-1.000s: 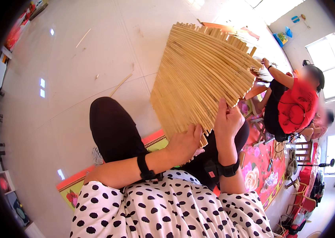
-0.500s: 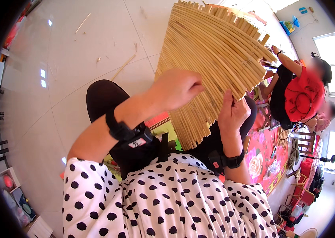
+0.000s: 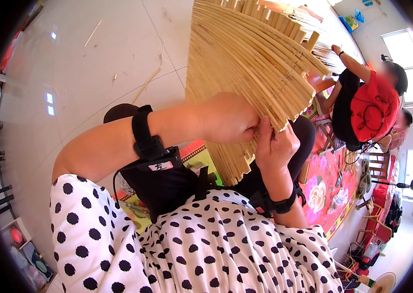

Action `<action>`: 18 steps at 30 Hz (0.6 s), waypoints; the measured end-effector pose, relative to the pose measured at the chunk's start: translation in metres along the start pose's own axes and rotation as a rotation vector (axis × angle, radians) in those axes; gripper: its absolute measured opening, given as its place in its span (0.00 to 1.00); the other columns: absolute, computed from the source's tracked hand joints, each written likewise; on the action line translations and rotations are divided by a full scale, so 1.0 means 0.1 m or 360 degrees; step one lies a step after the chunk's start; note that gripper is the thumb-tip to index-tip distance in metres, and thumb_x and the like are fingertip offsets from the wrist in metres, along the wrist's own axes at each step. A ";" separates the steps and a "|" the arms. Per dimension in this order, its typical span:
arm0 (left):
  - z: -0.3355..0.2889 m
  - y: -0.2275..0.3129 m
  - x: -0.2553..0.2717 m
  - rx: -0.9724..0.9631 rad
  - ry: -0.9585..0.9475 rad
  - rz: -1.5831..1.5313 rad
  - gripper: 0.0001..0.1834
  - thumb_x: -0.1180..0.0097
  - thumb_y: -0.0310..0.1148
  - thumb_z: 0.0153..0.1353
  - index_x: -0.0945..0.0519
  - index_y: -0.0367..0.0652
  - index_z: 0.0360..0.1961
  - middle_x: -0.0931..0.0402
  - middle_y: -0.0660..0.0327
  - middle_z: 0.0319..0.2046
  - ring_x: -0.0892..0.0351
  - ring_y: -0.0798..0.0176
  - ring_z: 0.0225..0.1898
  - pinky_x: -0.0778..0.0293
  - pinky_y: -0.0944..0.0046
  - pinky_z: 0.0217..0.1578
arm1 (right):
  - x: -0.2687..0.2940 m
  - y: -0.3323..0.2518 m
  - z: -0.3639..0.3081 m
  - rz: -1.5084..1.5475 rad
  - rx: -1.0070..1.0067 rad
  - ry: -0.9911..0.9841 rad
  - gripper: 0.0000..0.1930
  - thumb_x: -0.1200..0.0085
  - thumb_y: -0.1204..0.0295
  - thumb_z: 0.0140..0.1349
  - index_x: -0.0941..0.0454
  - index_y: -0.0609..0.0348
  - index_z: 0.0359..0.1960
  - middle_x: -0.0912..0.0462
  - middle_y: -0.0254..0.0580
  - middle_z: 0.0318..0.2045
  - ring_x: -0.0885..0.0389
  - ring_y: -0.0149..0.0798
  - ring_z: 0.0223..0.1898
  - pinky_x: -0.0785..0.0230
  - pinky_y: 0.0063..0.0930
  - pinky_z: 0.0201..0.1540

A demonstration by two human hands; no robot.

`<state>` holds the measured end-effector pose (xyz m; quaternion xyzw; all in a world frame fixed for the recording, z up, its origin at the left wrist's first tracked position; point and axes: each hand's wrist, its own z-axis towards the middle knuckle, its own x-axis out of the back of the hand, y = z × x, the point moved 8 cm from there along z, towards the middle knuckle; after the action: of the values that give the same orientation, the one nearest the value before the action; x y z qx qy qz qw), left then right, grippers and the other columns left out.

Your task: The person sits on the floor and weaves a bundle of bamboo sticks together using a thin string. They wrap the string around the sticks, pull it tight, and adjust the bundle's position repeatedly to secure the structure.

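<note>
A large mat of bound, pale yellow reed sticks (image 3: 245, 53) lies across my knees and fans out away from me. Its near right edge, where the stick ends line up unevenly, is pinched by my right hand (image 3: 277, 145), thumb on top. My left hand (image 3: 231, 118) is curled into a fist over the mat, its fingertips close beside my right thumb. What sits in those left fingers, if anything, is too small or hidden to make out. A black strap with a small box (image 3: 155, 156) is around my left forearm.
Loose reed pieces (image 3: 146, 85) lie on the pale tiled floor (image 3: 94, 63) at the left. To the right, a person in red (image 3: 375, 107) sits on a low seat, with another person behind. A flowered red covering (image 3: 316, 190) and chairs (image 3: 375, 219) are nearby.
My left hand has moved right and slightly down, coming close to my right hand. The right hand still grips the mat's edge, and the mat appears slightly shifted to the left.
</note>
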<state>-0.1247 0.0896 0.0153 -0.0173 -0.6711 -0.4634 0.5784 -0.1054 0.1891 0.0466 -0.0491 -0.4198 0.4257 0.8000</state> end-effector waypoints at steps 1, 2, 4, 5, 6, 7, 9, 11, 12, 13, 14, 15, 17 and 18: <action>-0.02 0.03 0.02 -0.0023 0.0037 0.0020 0.10 0.47 0.38 0.53 0.20 0.43 0.25 0.22 0.53 0.22 0.22 0.45 0.27 0.27 0.49 0.29 | 0.00 -0.02 0.00 -0.0037 0.0020 -0.0019 0.05 0.44 0.74 0.61 0.21 0.61 0.37 0.23 0.42 0.23 0.24 0.44 0.19 0.32 0.32 0.20; -0.03 0.05 0.04 -0.0046 0.0075 0.0040 0.10 0.47 0.38 0.52 0.21 0.43 0.24 0.22 0.54 0.22 0.23 0.45 0.26 0.27 0.49 0.29 | 0.00 -0.04 0.01 -0.0074 0.0040 -0.0039 0.05 0.44 0.75 0.60 0.21 0.60 0.36 0.23 0.42 0.23 0.23 0.44 0.20 0.32 0.31 0.20; -0.08 0.00 -0.01 -0.0093 0.0101 -0.0019 0.10 0.47 0.37 0.52 0.21 0.43 0.24 0.23 0.54 0.20 0.23 0.45 0.25 0.27 0.49 0.28 | -0.03 -0.10 0.00 -0.0103 0.0117 -0.0065 0.04 0.43 0.75 0.60 0.21 0.60 0.36 0.23 0.42 0.23 0.23 0.44 0.20 0.32 0.31 0.20; -0.12 -0.02 -0.02 -0.0116 0.0115 -0.0048 0.09 0.47 0.37 0.51 0.21 0.43 0.23 0.24 0.54 0.19 0.23 0.45 0.25 0.27 0.49 0.28 | -0.06 -0.13 0.00 -0.0104 0.0177 -0.0068 0.04 0.43 0.75 0.59 0.21 0.60 0.35 0.22 0.42 0.24 0.23 0.44 0.20 0.32 0.31 0.20; -0.17 -0.02 0.00 -0.0126 0.0134 -0.0050 0.09 0.47 0.37 0.51 0.22 0.43 0.22 0.25 0.54 0.18 0.24 0.45 0.24 0.28 0.49 0.27 | -0.07 -0.15 0.00 -0.0110 0.0233 -0.0070 0.04 0.43 0.75 0.59 0.21 0.59 0.35 0.22 0.42 0.24 0.23 0.44 0.20 0.32 0.31 0.21; -0.24 -0.01 0.01 -0.0135 0.0153 -0.0051 0.09 0.46 0.36 0.51 0.23 0.43 0.21 0.26 0.54 0.17 0.24 0.45 0.23 0.28 0.49 0.26 | -0.09 -0.17 -0.02 -0.0093 0.0227 -0.0084 0.04 0.42 0.74 0.59 0.21 0.59 0.35 0.22 0.42 0.24 0.23 0.44 0.20 0.32 0.31 0.21; -0.46 0.00 0.00 -0.0122 0.0087 -0.0057 0.08 0.46 0.35 0.50 0.24 0.42 0.20 0.27 0.55 0.16 0.26 0.46 0.22 0.30 0.50 0.25 | -0.16 -0.24 -0.09 -0.0051 0.0218 -0.0120 0.05 0.41 0.74 0.58 0.21 0.58 0.35 0.22 0.43 0.24 0.23 0.44 0.20 0.32 0.32 0.21; -0.78 0.04 -0.03 -0.0102 -0.0099 -0.0062 0.08 0.45 0.33 0.50 0.26 0.43 0.18 0.28 0.55 0.16 0.27 0.47 0.20 0.31 0.52 0.22 | -0.16 -0.02 -0.01 -0.0160 0.0047 -0.0122 0.05 0.42 0.72 0.60 0.21 0.59 0.35 0.21 0.46 0.25 0.21 0.48 0.22 0.30 0.35 0.22; -1.00 0.04 -0.04 -0.0045 -0.0064 0.0006 0.09 0.44 0.31 0.49 0.28 0.42 0.17 0.30 0.56 0.15 0.28 0.49 0.19 0.32 0.54 0.21 | -0.12 0.15 0.02 -0.0193 -0.0062 -0.0126 0.05 0.43 0.72 0.61 0.21 0.60 0.36 0.21 0.47 0.24 0.21 0.48 0.22 0.30 0.35 0.22; -1.18 0.02 -0.04 0.0008 -0.0024 0.0073 0.10 0.43 0.29 0.49 0.29 0.42 0.15 0.31 0.57 0.14 0.30 0.52 0.18 0.33 0.56 0.20 | -0.08 0.30 0.04 -0.0232 -0.0166 -0.0130 0.06 0.43 0.72 0.62 0.21 0.61 0.36 0.21 0.47 0.23 0.21 0.49 0.22 0.30 0.36 0.22; -1.36 0.03 0.06 0.0094 0.0010 0.0113 0.10 0.41 0.29 0.48 0.29 0.43 0.16 0.31 0.58 0.15 0.30 0.53 0.18 0.33 0.58 0.19 | -0.09 0.25 0.05 -0.0119 -0.0054 -0.0091 0.05 0.44 0.73 0.62 0.21 0.61 0.37 0.22 0.46 0.21 0.21 0.48 0.21 0.31 0.35 0.22; -1.50 0.06 0.18 0.0160 0.0046 0.0135 0.11 0.40 0.28 0.48 0.30 0.43 0.16 0.32 0.59 0.15 0.30 0.55 0.18 0.34 0.59 0.19 | -0.10 0.24 0.04 -0.0116 -0.0024 -0.0077 0.05 0.43 0.73 0.62 0.21 0.61 0.37 0.22 0.46 0.21 0.21 0.48 0.21 0.32 0.35 0.22; -1.62 0.14 0.33 0.0245 0.0170 0.0259 0.11 0.39 0.28 0.49 0.29 0.44 0.17 0.32 0.62 0.16 0.29 0.58 0.18 0.34 0.61 0.18 | -0.14 0.20 0.03 -0.0113 0.0042 -0.0053 0.06 0.43 0.74 0.62 0.21 0.62 0.38 0.22 0.45 0.21 0.22 0.47 0.20 0.32 0.34 0.21; -1.62 0.19 0.39 0.0265 0.0253 0.0370 0.11 0.38 0.29 0.50 0.28 0.44 0.18 0.33 0.63 0.17 0.29 0.60 0.19 0.33 0.62 0.17 | -0.15 0.20 0.03 -0.0095 0.0042 -0.0057 0.05 0.43 0.74 0.62 0.21 0.62 0.38 0.22 0.45 0.21 0.22 0.47 0.20 0.33 0.33 0.21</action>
<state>-0.0036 -0.0235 0.0413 -0.0101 -0.6527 -0.3362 0.6788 -0.1249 0.1899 0.0305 -0.0183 -0.4297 0.4080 0.8053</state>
